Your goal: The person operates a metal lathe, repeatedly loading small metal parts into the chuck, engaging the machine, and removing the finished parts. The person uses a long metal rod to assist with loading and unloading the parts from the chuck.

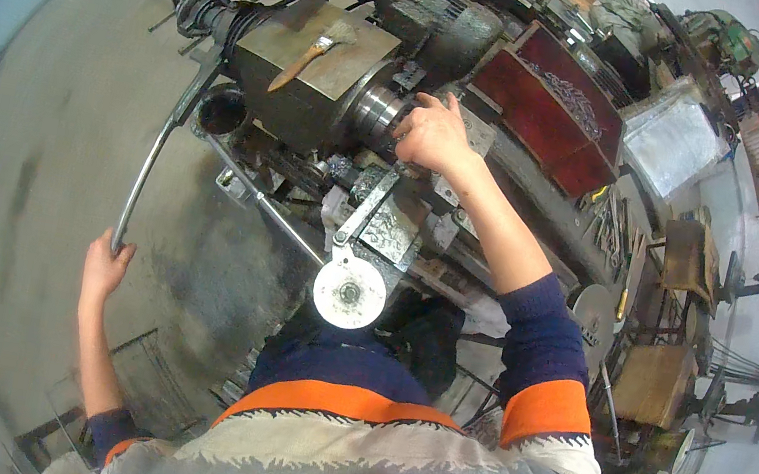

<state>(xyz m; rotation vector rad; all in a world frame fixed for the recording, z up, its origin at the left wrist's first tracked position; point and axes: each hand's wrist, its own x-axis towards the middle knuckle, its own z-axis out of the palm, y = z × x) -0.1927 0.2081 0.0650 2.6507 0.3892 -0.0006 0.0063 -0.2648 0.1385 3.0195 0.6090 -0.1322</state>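
Clearly, the left hand (104,265) is wrapped around the near end of a long metal lever (147,171), out to the left of the body. The right hand (433,135) is across at the machine, bent fingers at the right side of a shiny ringed metal collar (378,113); whether they grip anything or merely touch it, I cannot tell, because the palm side is hidden. From the left hand the lever runs to the far side, meeting the machine's left end near a round fitting (204,11).

The collar sits at the right end of a boxy metal housing (260,49). On that housing lies a paintbrush (300,63) with a wooden handle, bristles toward the far side. Nearer the body, a pale round disc (349,293) with a hub in its middle stands between the two arms, and a slim metal rod (276,219) slants from the left toward it.

Farther off, beyond the housing, is a finned motor (439,16). To its right rests a dark red bin (556,157) with a heap of metal bits (567,95) inside. Right of the bin are a crumpled clear plastic sheet (673,139) and, nearer, a cluster of long hand tools (611,232).
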